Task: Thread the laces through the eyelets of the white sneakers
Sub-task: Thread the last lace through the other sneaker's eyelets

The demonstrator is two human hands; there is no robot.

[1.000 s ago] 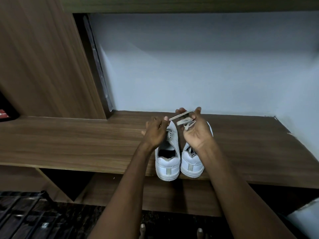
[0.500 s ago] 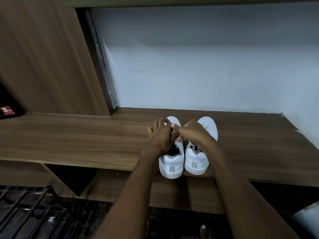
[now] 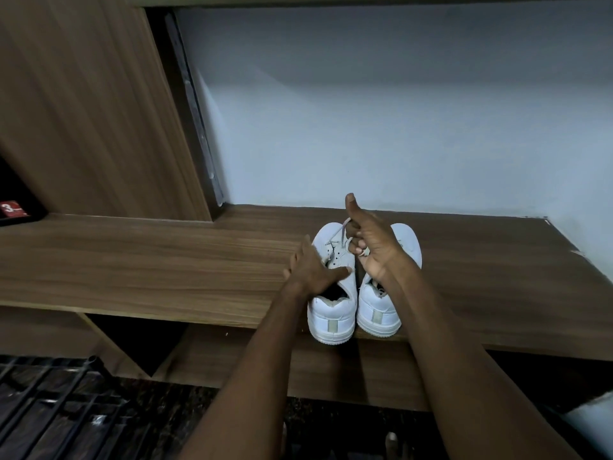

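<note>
On the wooden desk (image 3: 166,260), near its front edge, two white sneakers stand side by side, heels toward the person. Left sneaker (image 3: 333,313): the left hand (image 3: 311,270) rests on its upper, fingers straight and spread, thumb laid across the tongue area. Right sneaker (image 3: 378,310): partly covered by the right hand (image 3: 371,247). The right hand is raised above the shoes, fingers curled around a white lace (image 3: 340,231), thumb pointing up. The lace runs taut from that grip down to the eyelet rows of the left sneaker. A pale wall (image 3: 398,111) stands behind the desk.
</note>
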